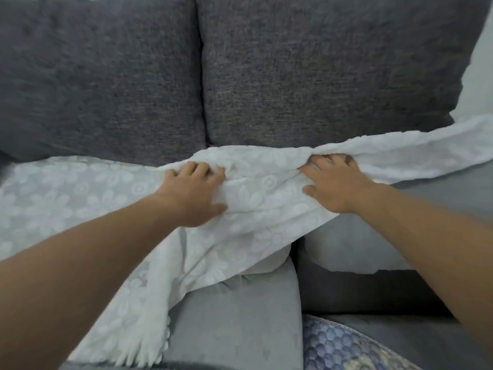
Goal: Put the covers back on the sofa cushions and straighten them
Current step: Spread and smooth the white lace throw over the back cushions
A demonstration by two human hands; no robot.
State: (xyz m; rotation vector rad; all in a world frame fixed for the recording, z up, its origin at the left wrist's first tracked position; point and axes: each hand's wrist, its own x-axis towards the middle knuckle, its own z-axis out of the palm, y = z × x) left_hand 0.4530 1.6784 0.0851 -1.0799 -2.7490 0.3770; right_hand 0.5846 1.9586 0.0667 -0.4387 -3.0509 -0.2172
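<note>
Nearest the camera, a blue scale-patterned fabric shows at the bottom edge, beside the light grey seat cushion on the left. White floral cover lies draped over this cushion, its bunched upper edge running rightward across the second seat cushion. Both bare forearms reach forward. Left hand, fingers curled, grips a fold of the cover; right hand likewise gathers the cloth, fingertips buried in it. Two dark grey back cushions stand upright behind, touching each other.
</note>
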